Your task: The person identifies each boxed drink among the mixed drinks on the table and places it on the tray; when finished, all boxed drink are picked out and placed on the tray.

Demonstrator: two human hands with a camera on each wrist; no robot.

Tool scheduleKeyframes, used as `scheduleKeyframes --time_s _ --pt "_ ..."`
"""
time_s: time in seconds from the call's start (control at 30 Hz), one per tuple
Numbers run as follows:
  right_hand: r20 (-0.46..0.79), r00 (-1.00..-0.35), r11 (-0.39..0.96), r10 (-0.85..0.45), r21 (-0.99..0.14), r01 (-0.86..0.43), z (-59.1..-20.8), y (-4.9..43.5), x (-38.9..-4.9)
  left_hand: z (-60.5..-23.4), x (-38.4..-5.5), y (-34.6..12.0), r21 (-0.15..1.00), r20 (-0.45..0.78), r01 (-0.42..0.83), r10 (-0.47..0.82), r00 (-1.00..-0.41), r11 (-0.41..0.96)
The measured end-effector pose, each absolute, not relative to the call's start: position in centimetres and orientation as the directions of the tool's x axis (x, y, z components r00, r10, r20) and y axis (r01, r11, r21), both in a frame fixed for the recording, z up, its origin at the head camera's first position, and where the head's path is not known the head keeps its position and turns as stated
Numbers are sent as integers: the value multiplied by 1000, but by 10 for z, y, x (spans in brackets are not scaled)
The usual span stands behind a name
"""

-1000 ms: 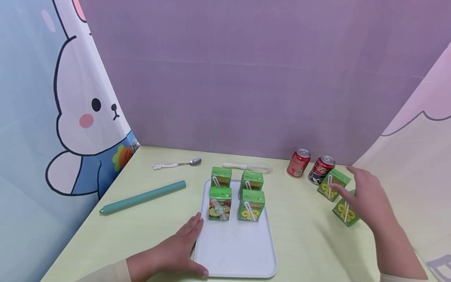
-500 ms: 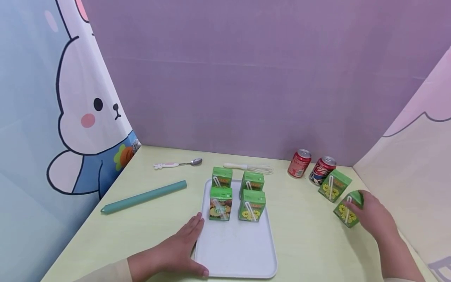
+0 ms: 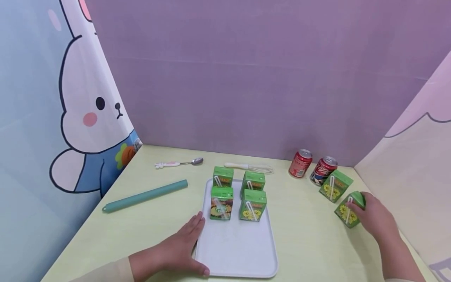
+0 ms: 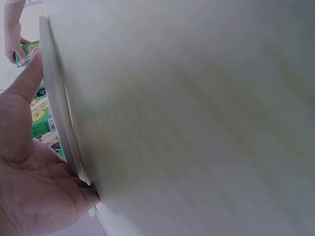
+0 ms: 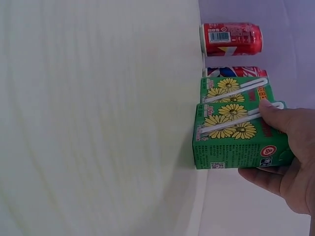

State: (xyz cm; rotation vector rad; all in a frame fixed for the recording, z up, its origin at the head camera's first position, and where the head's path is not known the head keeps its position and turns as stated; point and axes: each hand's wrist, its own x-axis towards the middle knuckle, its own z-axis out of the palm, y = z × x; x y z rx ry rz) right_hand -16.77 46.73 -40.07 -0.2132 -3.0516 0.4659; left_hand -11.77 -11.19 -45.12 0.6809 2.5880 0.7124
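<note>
With thumb in front and fingers behind, my right hand (image 3: pixel 379 219) grips the top part of a green juice box (image 5: pixel 241 140) with yellow flowers and a straw, at the table's right side. Just behind it stands a second green juice box (image 3: pixel 336 185). My left hand (image 3: pixel 177 248) lies along the left edge of a white tray (image 3: pixel 236 250), its fingers fairly straight and its thumb at the near corner. In the left wrist view the palm (image 4: pixel 44 196) touches the tray's side. Several green juice boxes (image 3: pixel 252 205) stand in two rows on the tray's far half.
Two red cans (image 3: pixel 300 163) stand at the back right, one close to the second juice box. A whisk (image 3: pixel 249 167) and a spoon (image 3: pixel 179 163) lie along the back. A teal stick (image 3: pixel 145 196) lies on the left. A purple backdrop (image 3: pixel 246 78) rises behind the table.
My right hand has come down from above the right-hand juice boxes and taken hold of the nearer one. The left hand has stayed at the tray's edge.
</note>
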Motion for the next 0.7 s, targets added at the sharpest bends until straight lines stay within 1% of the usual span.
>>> scheduleKeyframes --time_s 0.17,0.33,0.7 --pt "38 -992 957 117 -271 102 -392 458 -164 -452 -119 -111 550 -223 349 536 -814 759" --pt "61 -994 961 85 -267 66 -381 442 -161 -452 -119 -111 549 -230 340 529 -816 763" --pt "110 -994 963 -7 -268 -36 -348 382 -154 -449 -117 -112 559 -211 355 543 -813 749"
